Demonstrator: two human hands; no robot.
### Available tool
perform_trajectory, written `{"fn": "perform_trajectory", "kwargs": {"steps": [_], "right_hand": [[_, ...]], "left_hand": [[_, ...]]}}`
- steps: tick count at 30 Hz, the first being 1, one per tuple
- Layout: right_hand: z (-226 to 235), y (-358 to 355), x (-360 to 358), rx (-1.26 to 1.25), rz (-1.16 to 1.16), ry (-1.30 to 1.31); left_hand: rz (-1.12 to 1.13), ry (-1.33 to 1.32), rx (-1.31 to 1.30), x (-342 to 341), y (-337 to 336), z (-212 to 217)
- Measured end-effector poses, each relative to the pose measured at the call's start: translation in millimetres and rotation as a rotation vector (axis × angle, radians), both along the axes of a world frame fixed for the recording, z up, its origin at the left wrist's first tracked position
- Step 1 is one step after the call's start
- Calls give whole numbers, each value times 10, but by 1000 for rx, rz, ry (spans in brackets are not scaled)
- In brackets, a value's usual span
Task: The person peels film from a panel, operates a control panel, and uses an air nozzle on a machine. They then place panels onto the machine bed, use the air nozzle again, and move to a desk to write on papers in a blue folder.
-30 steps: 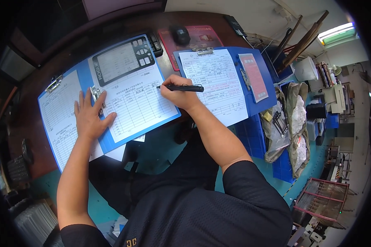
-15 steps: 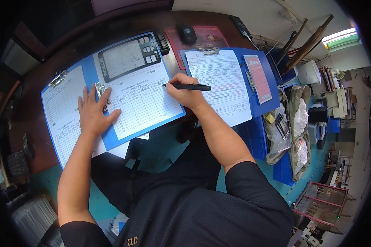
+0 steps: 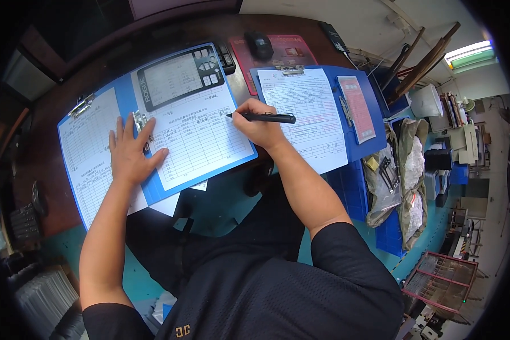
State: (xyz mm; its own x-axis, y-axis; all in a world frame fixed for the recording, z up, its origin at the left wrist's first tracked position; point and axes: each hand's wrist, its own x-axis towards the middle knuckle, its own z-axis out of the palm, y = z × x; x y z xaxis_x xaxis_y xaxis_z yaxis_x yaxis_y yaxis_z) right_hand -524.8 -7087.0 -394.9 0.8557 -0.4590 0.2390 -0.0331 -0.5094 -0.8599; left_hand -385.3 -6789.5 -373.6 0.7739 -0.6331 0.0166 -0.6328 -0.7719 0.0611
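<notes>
My right hand (image 3: 259,123) is closed round a black pen (image 3: 275,118), its tip at the upper right of a printed form (image 3: 201,150) with a table. That form is clipped to the right side of an opened blue clipboard folder (image 3: 160,191). Over its fold my left hand (image 3: 133,150) lies flat, fingers spread, beside a metal clip and the form's left edge. A dark-framed, see-through panel with several cut-outs (image 3: 173,79) lies across the form's top. More filled-in sheets (image 3: 90,136) are on the folder's left side.
A second blue folder (image 3: 368,127) lies to the right, with a printed sheet (image 3: 309,136) and a pink slip (image 3: 357,105). Behind are a black mouse (image 3: 259,45) on a red mat (image 3: 292,51). Blue bins (image 3: 388,235) with bagged parts stand right of the desk.
The pen and my right hand have shifted very slightly right along the form. The left hand stays in place on the folder.
</notes>
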Motion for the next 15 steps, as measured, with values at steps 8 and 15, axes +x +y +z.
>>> {"fn": "perform_trajectory", "kwargs": {"steps": [8,15], "right_hand": [[-22,-3,5,-7,-3,-4],[-2,9,4,-16,-5,-6]], "left_hand": [[-4,6,0,-3,-2,10],[7,9,-1,-12,-20,14]]}}
